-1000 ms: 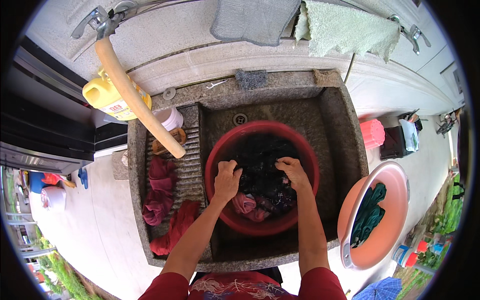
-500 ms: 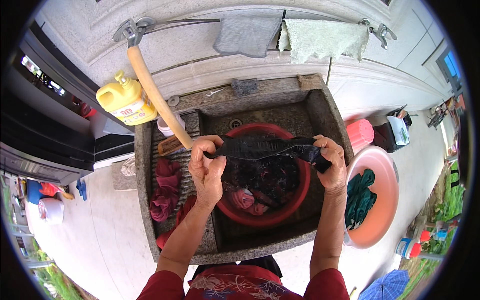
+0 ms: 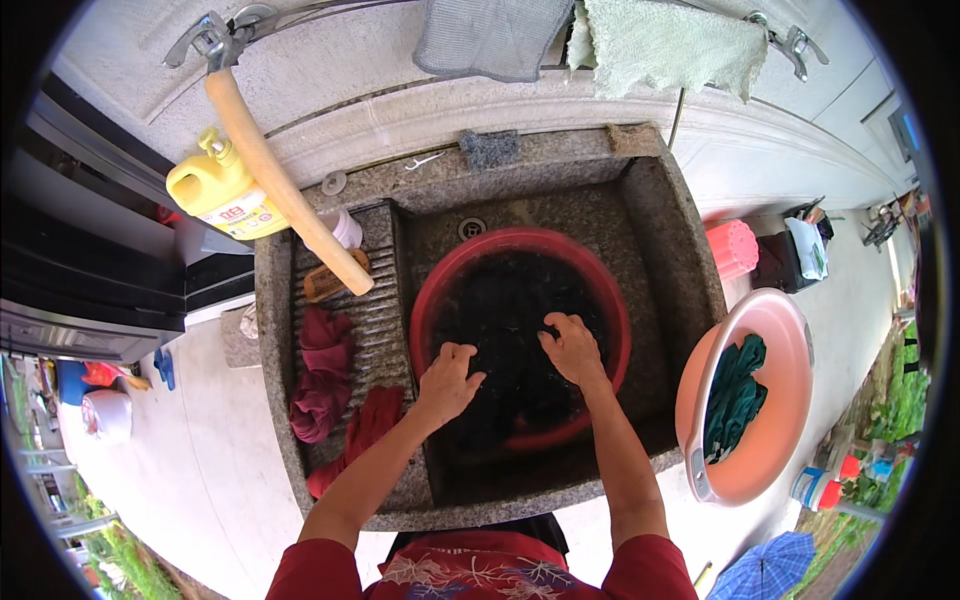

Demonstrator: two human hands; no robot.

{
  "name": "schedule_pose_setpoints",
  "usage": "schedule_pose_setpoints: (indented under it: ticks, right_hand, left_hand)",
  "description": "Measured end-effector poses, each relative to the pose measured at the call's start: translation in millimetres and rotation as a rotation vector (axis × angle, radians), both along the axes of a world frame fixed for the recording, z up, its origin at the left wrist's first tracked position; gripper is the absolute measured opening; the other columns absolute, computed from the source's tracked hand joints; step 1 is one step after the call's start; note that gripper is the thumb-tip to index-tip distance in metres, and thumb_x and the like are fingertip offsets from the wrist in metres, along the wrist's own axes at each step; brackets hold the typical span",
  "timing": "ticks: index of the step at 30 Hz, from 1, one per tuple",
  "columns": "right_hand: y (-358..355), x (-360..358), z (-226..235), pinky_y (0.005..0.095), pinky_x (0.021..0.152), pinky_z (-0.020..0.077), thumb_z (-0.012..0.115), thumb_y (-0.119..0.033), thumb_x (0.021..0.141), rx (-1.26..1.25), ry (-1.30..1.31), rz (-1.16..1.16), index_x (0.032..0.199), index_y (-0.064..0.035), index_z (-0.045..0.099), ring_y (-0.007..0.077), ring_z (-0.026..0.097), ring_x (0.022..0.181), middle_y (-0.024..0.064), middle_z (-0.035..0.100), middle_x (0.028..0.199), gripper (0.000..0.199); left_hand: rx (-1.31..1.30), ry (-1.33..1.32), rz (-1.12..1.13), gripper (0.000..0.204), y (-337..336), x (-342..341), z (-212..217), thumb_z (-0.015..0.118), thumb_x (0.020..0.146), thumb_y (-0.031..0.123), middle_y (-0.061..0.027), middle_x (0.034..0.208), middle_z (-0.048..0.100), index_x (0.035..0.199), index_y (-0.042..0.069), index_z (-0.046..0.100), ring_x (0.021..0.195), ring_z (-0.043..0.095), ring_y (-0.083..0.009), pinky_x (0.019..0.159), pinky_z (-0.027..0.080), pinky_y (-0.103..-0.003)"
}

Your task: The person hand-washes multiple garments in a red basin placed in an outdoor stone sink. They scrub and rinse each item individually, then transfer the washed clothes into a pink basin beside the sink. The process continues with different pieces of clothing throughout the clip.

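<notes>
A red basin (image 3: 423,300) stands in the stone sink, filled with dark water and black cloth (image 3: 520,310); cloth and water are hard to tell apart. Over the basin's near left side is my left hand (image 3: 448,384), its fingers bent and apart. My right hand (image 3: 574,350) hovers over the right half, thumb and fingers curled but spread. I see nothing held in either hand. Maroon cloth (image 3: 324,370) and red cloth (image 3: 374,430) lie on the ribbed washboard (image 3: 385,345) left of the basin.
A peach tub (image 3: 775,440) with green cloth (image 3: 737,395) stands right of the stone sink (image 3: 690,230). At the back left are a yellow jug (image 3: 235,190), a wooden-handled tool (image 3: 285,190) slanting over the washboard, and a brush (image 3: 335,277). Cloths (image 3: 670,45) hang from the wall rail.
Both hands have let go of the stretched black cloth and moved down toward me, closer together. That cloth is now among the dark contents of the basin, and the pink cloth no longer shows.
</notes>
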State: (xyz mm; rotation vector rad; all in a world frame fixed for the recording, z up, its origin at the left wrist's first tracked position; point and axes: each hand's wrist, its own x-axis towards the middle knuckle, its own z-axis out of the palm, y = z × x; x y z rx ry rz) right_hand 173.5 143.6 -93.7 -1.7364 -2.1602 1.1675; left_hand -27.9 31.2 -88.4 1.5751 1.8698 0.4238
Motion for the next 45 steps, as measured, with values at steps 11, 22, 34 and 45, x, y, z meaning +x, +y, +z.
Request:
schedule_pose_setpoints:
  ticks: [11,22,34,45]
  right_hand:
    - [-14,-36,-98,0.0406,0.072,0.0491,0.063,-0.008,0.074,0.494,-0.055,0.107,0.100,-0.0062,0.057,0.0335,0.057,0.086,0.0151,0.053,0.093,0.027]
    - [-96,-116,58,0.0383,0.056,0.0460,0.068,-0.014,0.071,0.538,0.410,0.085,0.073,-0.0065,0.052,0.0299,0.057,0.061,0.0097,0.054,0.070,0.018]
    - [-86,-126,47,0.0482,0.049,0.0463,0.062,-0.027,0.077,0.600,0.331,-0.093,0.067,-0.0083,0.055,0.0379,0.058,0.051,0.0161,0.058,0.058,0.023]
    - [-66,-118,64,0.0470,0.057,0.0501,0.055,-0.022,0.081,0.394,0.219,-0.083,0.064,-0.0061,0.050,0.0409,0.059,0.058,0.0218,0.058,0.060,0.024]
  left_hand:
    - [0.071,-0.523,0.461,0.017,57,-3,-69,0.064,0.076,0.017,-0.0061,0.085,0.059,0.072,0.005,0.054,0.073,0.053,-0.0244,0.074,0.045,-0.036]
    - [-0.316,-2.020,0.789,0.040,53,7,-25,0.051,0.087,0.051,-0.0091,0.088,0.061,0.100,0.013,0.052,0.071,0.061,-0.0217,0.068,0.053,-0.035]
    - [-0.187,-2.207,0.495,0.027,25,4,-57,0.050,0.089,0.037,-0.0063,0.093,0.061,0.099,0.013,0.058,0.082,0.060,-0.0203,0.069,0.050,-0.031]
    - [-0.128,-2.022,0.585,0.026,16,16,-36,0.044,0.093,0.032,-0.0040,0.089,0.060,0.095,0.010,0.057,0.082,0.060,-0.0173,0.071,0.051,-0.031]
